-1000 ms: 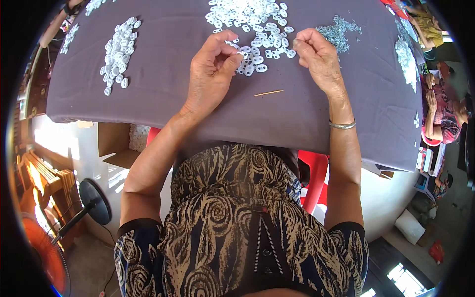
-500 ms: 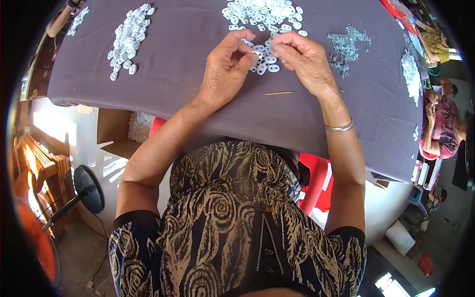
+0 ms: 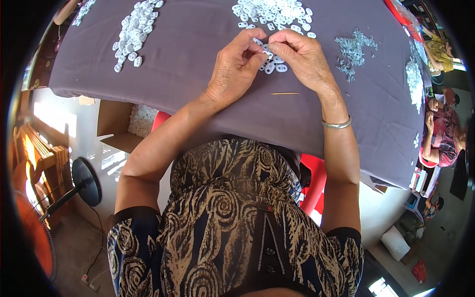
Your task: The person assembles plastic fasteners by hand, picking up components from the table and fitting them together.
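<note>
My left hand (image 3: 233,69) is closed in a pinch on a small white oval plastic piece, mostly covered by the fingers. Close against it, my right hand (image 3: 306,62) pinches with thumb and forefinger; whatever lies between those fingertips is too small to make out. Under and just beyond the fingertips is a small group of white oval pieces with holes (image 3: 281,68), partly hidden by both hands. A thin wooden stick, like a toothpick (image 3: 285,93), lies on the cloth nearer to me.
A larger heap of white pieces (image 3: 272,11) sits beyond my hands, another heap (image 3: 134,32) to the left. Small metal parts, screw-like (image 3: 355,49), lie scattered at right. The grey tablecloth (image 3: 188,64) covers the table. Another person (image 3: 443,133) sits at the far right.
My right hand has come in to the left, so its fingertips now meet those of my left hand. The whole view has shifted slightly.
</note>
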Available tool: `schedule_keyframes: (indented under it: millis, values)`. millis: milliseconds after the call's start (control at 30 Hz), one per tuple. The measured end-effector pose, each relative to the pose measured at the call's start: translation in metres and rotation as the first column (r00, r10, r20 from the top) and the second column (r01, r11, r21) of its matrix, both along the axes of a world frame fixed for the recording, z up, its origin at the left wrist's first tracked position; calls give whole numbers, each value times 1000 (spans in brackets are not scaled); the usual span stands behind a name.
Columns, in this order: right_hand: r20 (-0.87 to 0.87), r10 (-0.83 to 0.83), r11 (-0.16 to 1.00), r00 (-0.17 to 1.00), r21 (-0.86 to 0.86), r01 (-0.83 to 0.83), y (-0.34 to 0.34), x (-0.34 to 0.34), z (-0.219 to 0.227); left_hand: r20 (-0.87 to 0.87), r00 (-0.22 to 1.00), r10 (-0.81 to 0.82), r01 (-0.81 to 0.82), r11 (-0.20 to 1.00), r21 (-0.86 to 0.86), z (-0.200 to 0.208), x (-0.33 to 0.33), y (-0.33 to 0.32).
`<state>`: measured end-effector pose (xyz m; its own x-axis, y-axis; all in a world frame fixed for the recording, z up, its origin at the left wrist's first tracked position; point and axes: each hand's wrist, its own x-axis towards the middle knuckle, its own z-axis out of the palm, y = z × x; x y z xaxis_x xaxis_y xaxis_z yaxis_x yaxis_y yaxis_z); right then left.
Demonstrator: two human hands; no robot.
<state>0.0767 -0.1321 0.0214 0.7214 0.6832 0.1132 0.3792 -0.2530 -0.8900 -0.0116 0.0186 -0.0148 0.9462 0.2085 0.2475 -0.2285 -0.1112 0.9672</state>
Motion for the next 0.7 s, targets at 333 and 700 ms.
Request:
schedule_keyframes:
  millis: [333,700]
  values:
    - [108,21,999,994,-43,-17,1,-2,0,7,1000,18,-18,999,30,-1,-1,-2]
    - [409,31,995,912,-100,11,9,-7,-1,2,998,67,-68,996,59,-4,1,-3]
